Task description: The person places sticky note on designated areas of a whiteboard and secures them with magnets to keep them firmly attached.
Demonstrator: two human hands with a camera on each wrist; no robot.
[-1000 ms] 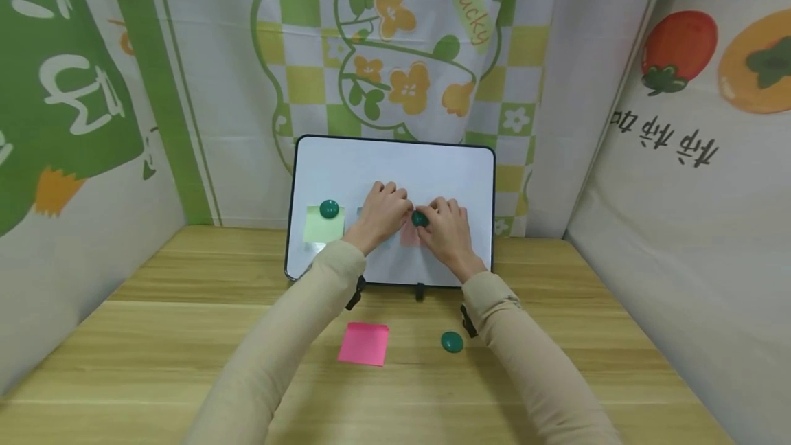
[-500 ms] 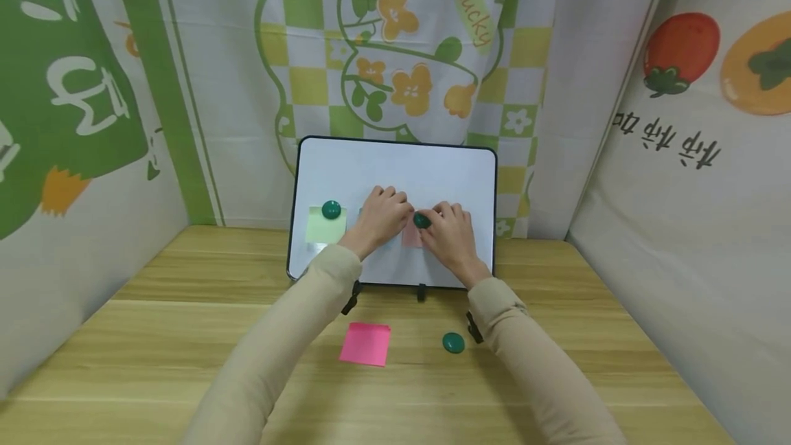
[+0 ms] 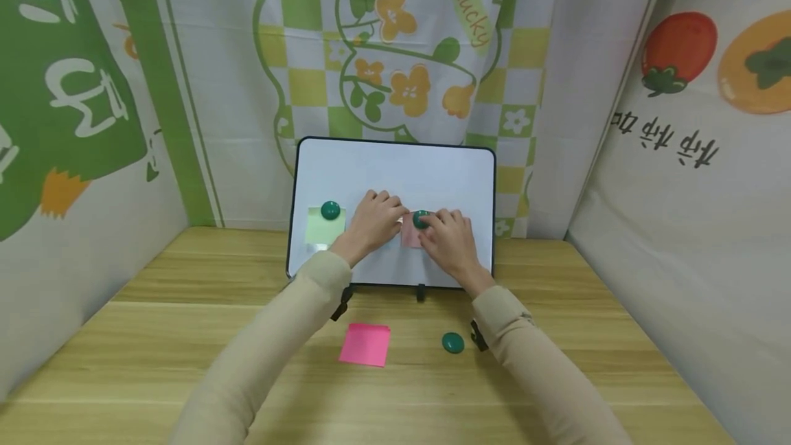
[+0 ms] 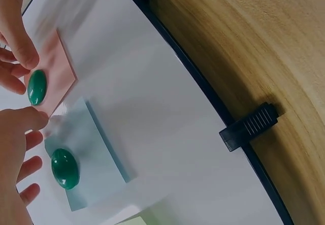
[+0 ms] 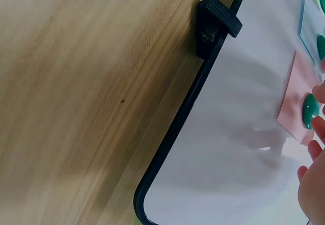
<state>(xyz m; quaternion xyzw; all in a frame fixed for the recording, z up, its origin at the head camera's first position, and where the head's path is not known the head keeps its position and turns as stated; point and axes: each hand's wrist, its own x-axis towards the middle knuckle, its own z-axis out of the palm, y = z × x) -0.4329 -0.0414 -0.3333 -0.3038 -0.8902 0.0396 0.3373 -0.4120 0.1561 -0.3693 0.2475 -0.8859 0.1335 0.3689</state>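
Note:
A small whiteboard [image 3: 395, 167] stands on the table, tilted back. On it a pale pink sticky note [image 3: 410, 237] lies under a round green magnet [image 4: 37, 87]. The right hand [image 3: 450, 242] is at this magnet, a fingertip touching its edge without gripping it. My left hand [image 3: 373, 224] is on the note's other side; in the left wrist view its thumb touches the note's edge and its other fingers are spread. A blue sticky note [image 4: 99, 151] with its own green magnet [image 4: 65, 169] sits beside that hand, hidden behind it in the head view.
At the board's left is a light green sticky note [image 3: 324, 232] under a green magnet [image 3: 330, 210]. A bright pink sticky note [image 3: 365, 345] and a loose green magnet [image 3: 453, 343] lie on the wooden table [image 3: 185, 362]. Black clips [image 4: 249, 127] hold the board's lower edge.
The right fingers have loosened from the magnet, which now stays on the pale pink note. My left hand has drawn a little left and down, showing more of that note.

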